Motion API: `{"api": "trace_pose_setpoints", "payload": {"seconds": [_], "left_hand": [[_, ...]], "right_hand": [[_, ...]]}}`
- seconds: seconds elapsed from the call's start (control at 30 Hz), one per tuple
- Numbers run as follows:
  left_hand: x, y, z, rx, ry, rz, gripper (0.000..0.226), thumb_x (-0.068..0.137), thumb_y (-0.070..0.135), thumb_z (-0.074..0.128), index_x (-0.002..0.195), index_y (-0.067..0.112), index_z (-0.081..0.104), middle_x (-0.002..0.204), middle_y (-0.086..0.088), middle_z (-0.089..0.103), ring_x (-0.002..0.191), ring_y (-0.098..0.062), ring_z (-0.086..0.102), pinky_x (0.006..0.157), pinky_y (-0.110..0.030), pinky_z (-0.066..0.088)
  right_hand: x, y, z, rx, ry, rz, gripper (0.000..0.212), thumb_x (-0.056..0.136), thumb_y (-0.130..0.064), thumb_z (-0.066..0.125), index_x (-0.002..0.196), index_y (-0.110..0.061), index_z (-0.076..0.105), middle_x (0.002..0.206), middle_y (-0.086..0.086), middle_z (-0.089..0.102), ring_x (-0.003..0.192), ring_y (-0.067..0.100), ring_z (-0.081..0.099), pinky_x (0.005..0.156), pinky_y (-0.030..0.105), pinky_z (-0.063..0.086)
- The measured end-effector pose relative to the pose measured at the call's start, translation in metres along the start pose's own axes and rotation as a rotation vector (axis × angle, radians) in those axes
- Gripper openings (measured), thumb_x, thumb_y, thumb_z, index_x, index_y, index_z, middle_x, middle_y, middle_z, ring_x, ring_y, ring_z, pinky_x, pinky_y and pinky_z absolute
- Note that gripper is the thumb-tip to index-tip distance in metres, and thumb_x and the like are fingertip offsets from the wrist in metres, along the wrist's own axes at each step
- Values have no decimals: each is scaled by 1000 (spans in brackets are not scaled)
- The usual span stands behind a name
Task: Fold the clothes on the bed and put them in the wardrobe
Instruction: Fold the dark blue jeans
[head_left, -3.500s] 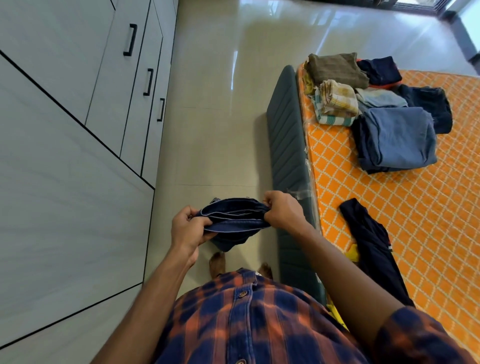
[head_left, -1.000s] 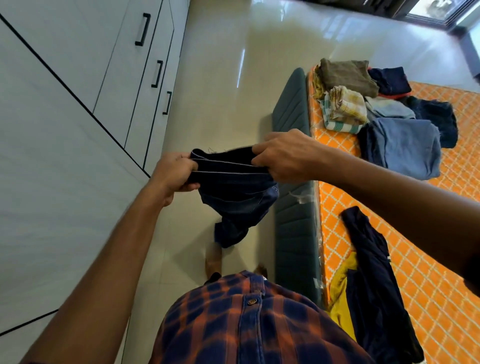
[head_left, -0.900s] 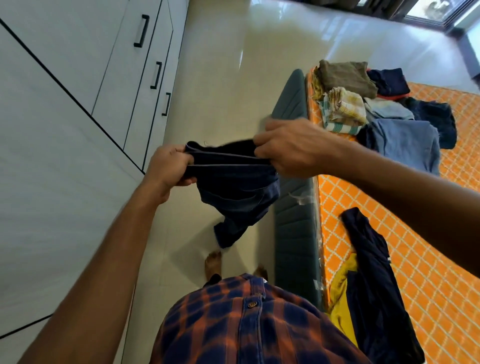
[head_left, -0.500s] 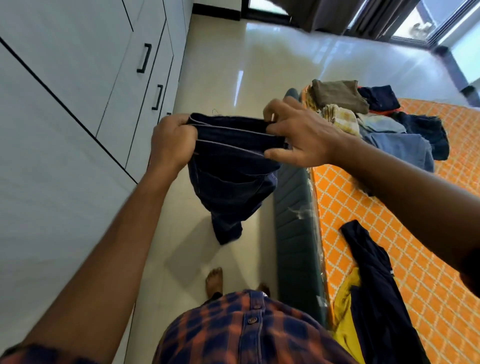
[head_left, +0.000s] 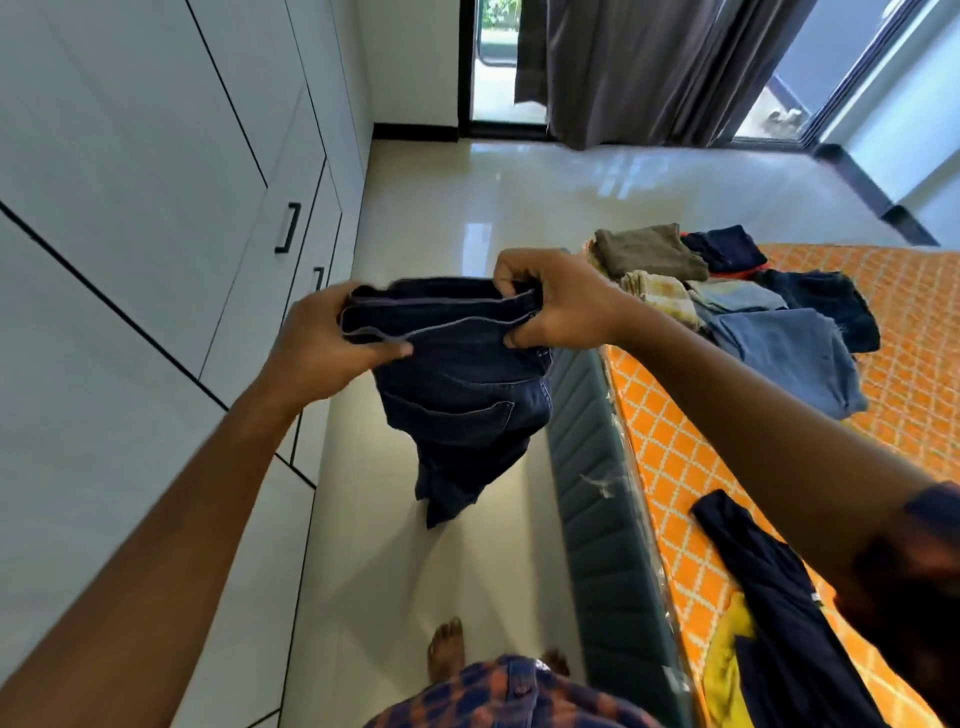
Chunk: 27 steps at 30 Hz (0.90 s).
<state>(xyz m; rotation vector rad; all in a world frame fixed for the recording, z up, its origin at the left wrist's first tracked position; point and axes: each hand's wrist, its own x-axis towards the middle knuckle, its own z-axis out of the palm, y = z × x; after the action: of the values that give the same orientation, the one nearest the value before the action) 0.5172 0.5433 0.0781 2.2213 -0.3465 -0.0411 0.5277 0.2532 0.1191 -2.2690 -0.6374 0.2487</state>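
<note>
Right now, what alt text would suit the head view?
The left hand and right hand grip the top edge of dark blue jeans, held up between a closed white wardrobe and an orange-sheeted bed bearing folded clothes.

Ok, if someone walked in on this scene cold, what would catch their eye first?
Most likely the dark blue jeans held up mid-frame, with the left hand and right hand gripping the top edge at either end. Next comes the bright orange bed on the right, with folded clothes piled at its far end and a navy garment lying unfolded at its near end.
</note>
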Motion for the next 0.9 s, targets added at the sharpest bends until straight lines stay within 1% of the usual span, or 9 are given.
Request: {"api": "trace_pose_setpoints", "payload": {"seconds": [0.07,0.17,0.27,0.33,0.43,0.5,0.63,0.73,0.9], "left_hand": [[1,1,-4,-45,-18,38,26,74,35,84,94,26,70,80,10,72,80,2,68,70,-18,55],[11,8,-3,-278,-118,18,27,83,26,78,108,16,73,96,4,76,93,-8,71,84,-25,59],[32,7,7,-128,-105,-16,25,89,30,76,110,16,72,103,0,75,99,-15,70,95,-44,56],[39,10,6,-281,-163,-66,30,92,27,71,117,11,70,112,-11,73,107,-26,69,98,-48,55],[38,17,-11,-716,-461,-123,46,94,27,60,136,9,59,132,-15,64,119,-27,63,97,-38,56],[48,20,-17,-731,-604,-156,50,94,34,63,137,9,58,132,-15,63,118,-27,63,96,-39,56],[100,30,0,-2,-164,-24,27,99,37,61,109,13,70,101,-7,70,98,-27,67,92,-44,54],[115,31,9,-92,-48,-8,17,99,35,61,106,21,69,96,1,69,91,-16,65,89,-40,54],[106,24,14,-315,-86,8,21,101,32,60,116,21,70,109,-3,73,102,-19,69,91,-36,58]], "right_hand": [[-4,3,-5,268,-39,53,52,72,9,79,111,-10,50,101,20,68,84,28,69,66,37,58],[-5,23,-4,542,105,159,59,76,17,74,124,-10,57,107,14,70,97,26,71,83,39,61],[11,39,-9,257,128,259,26,83,-1,78,107,-6,71,99,12,73,95,26,70,93,44,58],[14,39,-22,213,66,235,23,85,-2,77,105,-9,70,97,7,71,96,24,69,93,39,58],[-1,29,-47,506,-102,55,31,84,3,72,113,-2,63,105,11,69,101,26,68,93,41,57],[-3,35,-55,684,-197,60,34,83,6,66,117,3,61,109,12,71,105,29,68,96,44,57],[32,62,-49,262,295,239,23,78,-7,82,95,-18,70,91,-1,73,89,16,69,97,44,55],[40,67,-42,237,458,219,29,77,2,81,96,-14,67,85,-6,67,81,9,64,87,33,55],[28,76,-49,453,449,172,33,70,6,84,94,-13,72,84,-3,73,82,15,70,79,34,58]]}}
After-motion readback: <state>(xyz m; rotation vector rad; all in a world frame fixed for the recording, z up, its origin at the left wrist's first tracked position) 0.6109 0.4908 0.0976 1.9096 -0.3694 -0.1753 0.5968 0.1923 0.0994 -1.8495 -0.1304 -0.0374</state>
